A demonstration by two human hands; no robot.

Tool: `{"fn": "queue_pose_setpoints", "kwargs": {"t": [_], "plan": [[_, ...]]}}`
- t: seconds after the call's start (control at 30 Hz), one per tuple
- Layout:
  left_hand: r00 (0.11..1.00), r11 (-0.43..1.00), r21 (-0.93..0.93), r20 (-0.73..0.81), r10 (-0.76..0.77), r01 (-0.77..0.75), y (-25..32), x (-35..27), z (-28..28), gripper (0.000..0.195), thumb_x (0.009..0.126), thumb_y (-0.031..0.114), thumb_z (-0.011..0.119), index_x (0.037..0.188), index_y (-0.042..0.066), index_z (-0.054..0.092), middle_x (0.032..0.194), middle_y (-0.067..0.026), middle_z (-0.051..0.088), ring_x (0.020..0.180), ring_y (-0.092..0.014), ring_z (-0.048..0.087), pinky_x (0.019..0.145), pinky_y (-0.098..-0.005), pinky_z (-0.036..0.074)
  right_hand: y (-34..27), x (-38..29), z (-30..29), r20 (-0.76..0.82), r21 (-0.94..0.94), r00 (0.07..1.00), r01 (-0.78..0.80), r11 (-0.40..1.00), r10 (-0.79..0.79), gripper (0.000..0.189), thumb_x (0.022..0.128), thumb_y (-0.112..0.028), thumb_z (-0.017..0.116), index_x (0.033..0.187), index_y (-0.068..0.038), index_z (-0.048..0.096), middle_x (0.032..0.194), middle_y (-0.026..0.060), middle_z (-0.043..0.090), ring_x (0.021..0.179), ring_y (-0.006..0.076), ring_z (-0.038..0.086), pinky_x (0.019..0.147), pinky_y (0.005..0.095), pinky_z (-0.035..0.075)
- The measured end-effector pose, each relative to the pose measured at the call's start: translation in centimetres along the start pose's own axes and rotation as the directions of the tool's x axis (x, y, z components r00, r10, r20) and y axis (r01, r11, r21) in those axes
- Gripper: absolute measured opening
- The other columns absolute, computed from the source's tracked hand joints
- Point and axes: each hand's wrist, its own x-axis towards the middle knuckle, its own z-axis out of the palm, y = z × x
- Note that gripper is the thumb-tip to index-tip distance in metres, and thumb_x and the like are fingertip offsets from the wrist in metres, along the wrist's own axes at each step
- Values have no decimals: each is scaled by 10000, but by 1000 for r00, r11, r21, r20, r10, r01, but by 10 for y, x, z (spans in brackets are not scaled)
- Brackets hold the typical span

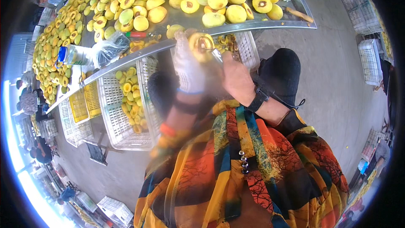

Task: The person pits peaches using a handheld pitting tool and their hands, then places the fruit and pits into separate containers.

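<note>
My left hand (190, 65), in a white knit glove, grips a halved yellow peach (195, 40) with its cut face turned up. My bare right hand (237, 77) holds a metal pitting tool (217, 56). The tool's curved wire end lies over the pit hollow in the middle of the cut face. Both hands are just off the near edge of a metal table (269, 25), above a white crate (248, 49) of pits and scraps. Many halved peaches (218, 0) are heaped on the table. Motion blurs the left forearm.
A wooden-handled tool (299, 14) lies at the table's right corner. Further left are a blue-capped bottle (74, 56) and a clear plastic bag (110, 49). A white crate (109, 101) of peach halves and a yellow crate (79, 106) stand below. People work at far left.
</note>
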Motion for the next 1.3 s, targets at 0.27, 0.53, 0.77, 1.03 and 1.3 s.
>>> {"fn": "queue_pose_setpoints", "kwargs": {"t": [0.27, 0.53, 0.77, 1.03, 1.3], "plan": [[988, 978, 155, 80, 131, -142, -15, 9, -17, 382, 697, 79, 611, 1057, 0, 513, 930, -144, 612, 796, -295, 599, 699, -338, 489, -6, -6, -8, 114, 93, 987, 101, 990, -111, 230, 730, -23, 496, 938, 50, 429, 668, 234, 537, 647, 407, 543, 592, 466, 430], [905, 859, -344, 334, -264, 378, -23, 23, -29, 348, 846, 349, 559, 1060, 76, 530, 928, -83, 598, 804, -215, 586, 684, -333, 501, 1, 2, -5, 292, 144, 954, 35, 989, -76, 227, 721, -40, 506, 928, 33, 450, 748, 253, 544, 697, 421, 543, 617, 465, 433], [924, 788, -487, 131, -359, 376, -22, 5, -21, 264, 841, 230, 583, 985, 9, 558, 776, -60, 581, 675, -168, 556, 561, -260, 456, 1, -6, 20, 224, 288, 973, -13, 958, -55, 187, 704, -104, 536, 843, 8, 478, 708, 242, 550, 671, 418, 551, 604, 454, 443], [889, 897, -7, -133, -439, 442, 18, -9, -8, 303, 872, 285, 528, 962, -2, 571, 694, -46, 581, 590, -108, 542, 550, -230, 437, -11, -8, 3, 745, 599, 667, -682, 419, 22, 120, 790, -131, 542, 774, -67, 442, 565, 56, 472, 442, 164, 468, 385, 306, 383], [854, 774, -387, 79, -514, 501, -5, -10, -7, 266, 850, 301, 569, 893, 39, 585, 698, -41, 576, 592, -126, 537, 516, -257, 433, -2, -11, 1, 874, 480, 478, -877, 10, -91, 88, 839, -104, 517, 854, -92, 430, 613, -16, 428, 415, 59, 355, 351, 223, 287]]}}
